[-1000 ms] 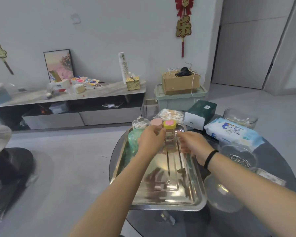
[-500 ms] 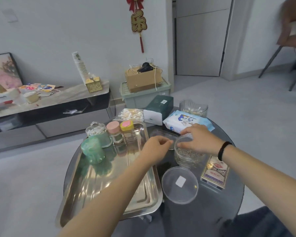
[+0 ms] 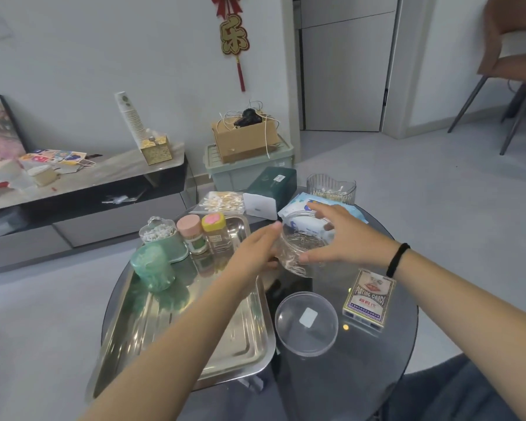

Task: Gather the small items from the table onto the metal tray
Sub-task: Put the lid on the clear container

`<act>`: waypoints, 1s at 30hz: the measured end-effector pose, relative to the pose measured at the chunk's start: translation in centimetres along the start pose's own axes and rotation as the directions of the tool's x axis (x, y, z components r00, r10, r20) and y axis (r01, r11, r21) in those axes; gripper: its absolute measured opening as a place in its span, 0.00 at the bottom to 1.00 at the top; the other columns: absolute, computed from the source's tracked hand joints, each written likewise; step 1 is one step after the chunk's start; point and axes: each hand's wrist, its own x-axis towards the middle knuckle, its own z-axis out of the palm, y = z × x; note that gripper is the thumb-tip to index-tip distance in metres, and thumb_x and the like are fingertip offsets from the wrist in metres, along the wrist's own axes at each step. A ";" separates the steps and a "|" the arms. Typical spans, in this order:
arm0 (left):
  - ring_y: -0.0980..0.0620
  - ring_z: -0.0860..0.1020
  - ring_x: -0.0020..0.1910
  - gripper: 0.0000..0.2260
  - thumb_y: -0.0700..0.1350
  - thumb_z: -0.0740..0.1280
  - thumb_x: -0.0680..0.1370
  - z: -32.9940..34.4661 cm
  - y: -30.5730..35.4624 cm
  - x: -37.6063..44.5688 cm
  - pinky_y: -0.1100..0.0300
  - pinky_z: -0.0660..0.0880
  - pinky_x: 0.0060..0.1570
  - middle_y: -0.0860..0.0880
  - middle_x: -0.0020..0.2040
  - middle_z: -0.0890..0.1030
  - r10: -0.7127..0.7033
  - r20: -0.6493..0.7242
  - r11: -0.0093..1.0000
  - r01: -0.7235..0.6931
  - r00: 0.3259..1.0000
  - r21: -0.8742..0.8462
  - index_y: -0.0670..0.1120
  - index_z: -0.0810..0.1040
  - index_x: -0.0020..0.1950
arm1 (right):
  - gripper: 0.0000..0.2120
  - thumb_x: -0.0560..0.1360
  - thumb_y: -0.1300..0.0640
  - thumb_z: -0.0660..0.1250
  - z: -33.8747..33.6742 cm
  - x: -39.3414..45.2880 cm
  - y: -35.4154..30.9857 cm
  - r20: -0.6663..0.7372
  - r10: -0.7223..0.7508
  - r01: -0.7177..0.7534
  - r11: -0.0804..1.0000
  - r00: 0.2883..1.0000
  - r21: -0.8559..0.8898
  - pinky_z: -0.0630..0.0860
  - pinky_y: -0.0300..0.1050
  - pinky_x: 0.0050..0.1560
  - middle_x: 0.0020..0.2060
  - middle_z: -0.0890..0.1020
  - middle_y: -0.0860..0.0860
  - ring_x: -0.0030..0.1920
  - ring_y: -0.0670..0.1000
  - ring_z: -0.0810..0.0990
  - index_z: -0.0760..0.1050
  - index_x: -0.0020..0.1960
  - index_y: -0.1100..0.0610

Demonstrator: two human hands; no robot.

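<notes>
The metal tray [image 3: 225, 354] lies on the left half of the round dark table [image 3: 386, 354]. At its far end stand a green jar [image 3: 152, 268], a green cotton-swab holder [image 3: 161, 238], a pink-lidded bottle [image 3: 192, 232] and a yellow-lidded bottle [image 3: 216, 232]. A clear jar with paper clips [image 3: 301, 247] is tilted above the table, just right of the tray. My left hand [image 3: 255, 253] grips its left side and my right hand [image 3: 343, 235] grips its right side and rim.
On the table lie a clear round lid [image 3: 307, 323], a playing-card box [image 3: 369, 296], a wet-wipes pack [image 3: 298, 208], a green tissue box [image 3: 271, 189], a bag of swabs [image 3: 222, 202] and a glass dish [image 3: 331, 186]. A low cabinet [image 3: 82, 189] stands behind.
Both hands left the bottles at the tray's far end and moved right. They closed on the clear jar and lifted it off the table, tilting it.
</notes>
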 end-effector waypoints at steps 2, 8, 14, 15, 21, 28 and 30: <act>0.48 0.83 0.50 0.15 0.58 0.63 0.77 -1.3 0.2 -0.4 0.56 0.80 0.46 0.48 0.49 0.86 -0.058 0.118 0.983 0.078 0.991 -0.166 0.51 0.77 0.58 | 0.51 0.58 0.41 0.77 0.6 -0.1 -0.7 0.045 -0.048 0.045 0.997 0.998 0.069 0.65 0.38 0.58 0.71 0.63 0.47 0.63 0.45 0.67 0.54 0.73 0.46; 0.42 0.79 0.53 0.16 0.49 0.67 0.75 -4.9 -0.6 -0.8 0.47 0.78 0.52 0.38 0.59 0.77 -0.157 0.010 0.933 0.152 0.987 -0.326 0.45 0.75 0.61 | 0.49 0.57 0.39 0.75 2.5 0.0 -1.9 0.090 -0.162 0.150 0.981 0.983 0.125 0.64 0.21 0.51 0.60 0.67 0.32 0.53 0.25 0.68 0.57 0.72 0.49; 0.45 0.78 0.48 0.09 0.47 0.67 0.75 -7.0 -2.2 -1.4 0.49 0.78 0.49 0.42 0.52 0.77 -0.209 -0.181 0.919 0.130 0.961 -0.372 0.48 0.75 0.53 | 0.46 0.61 0.38 0.74 4.0 -0.8 -0.7 0.370 0.053 0.058 0.957 0.928 -0.283 0.67 0.41 0.63 0.66 0.70 0.51 0.64 0.50 0.70 0.59 0.71 0.54; 0.45 0.77 0.49 0.07 0.47 0.67 0.74 -7.1 -2.4 -1.6 0.48 0.77 0.53 0.42 0.53 0.77 -0.217 -0.194 0.916 0.131 0.957 -0.379 0.49 0.76 0.51 | 0.46 0.61 0.37 0.74 4.5 -1.1 -0.7 0.430 0.085 0.074 0.938 0.899 -0.340 0.66 0.42 0.64 0.67 0.69 0.52 0.65 0.52 0.68 0.59 0.71 0.54; 0.44 0.79 0.50 0.11 0.46 0.68 0.74 -7.5 -2.9 -2.0 0.49 0.80 0.47 0.41 0.54 0.78 -0.210 -0.181 0.899 0.117 0.961 -0.422 0.47 0.75 0.55 | 0.50 0.57 0.38 0.76 6.1 -1.9 -0.6 0.559 0.123 0.177 0.875 0.820 -0.451 0.65 0.48 0.67 0.64 0.64 0.51 0.66 0.52 0.60 0.57 0.72 0.50; 0.44 0.78 0.55 0.11 0.46 0.68 0.74 -7.3 -3.2 -2.2 0.51 0.79 0.43 0.41 0.59 0.76 -0.202 -0.184 0.900 0.108 0.962 -0.423 0.48 0.74 0.54 | 0.52 0.59 0.38 0.75 6.4 -2.5 0.1 0.528 0.082 0.229 0.838 0.845 -0.496 0.67 0.48 0.65 0.62 0.64 0.50 0.65 0.51 0.61 0.53 0.74 0.51; 0.45 0.78 0.53 0.10 0.47 0.68 0.74 -7.3 -3.1 -2.3 0.52 0.78 0.41 0.41 0.59 0.77 -0.199 -0.182 0.902 0.108 0.963 -0.418 0.48 0.74 0.54 | 0.50 0.60 0.40 0.75 6.2 -2.5 0.3 0.497 0.072 0.213 0.843 0.865 -0.493 0.68 0.48 0.64 0.62 0.65 0.50 0.64 0.52 0.62 0.53 0.74 0.50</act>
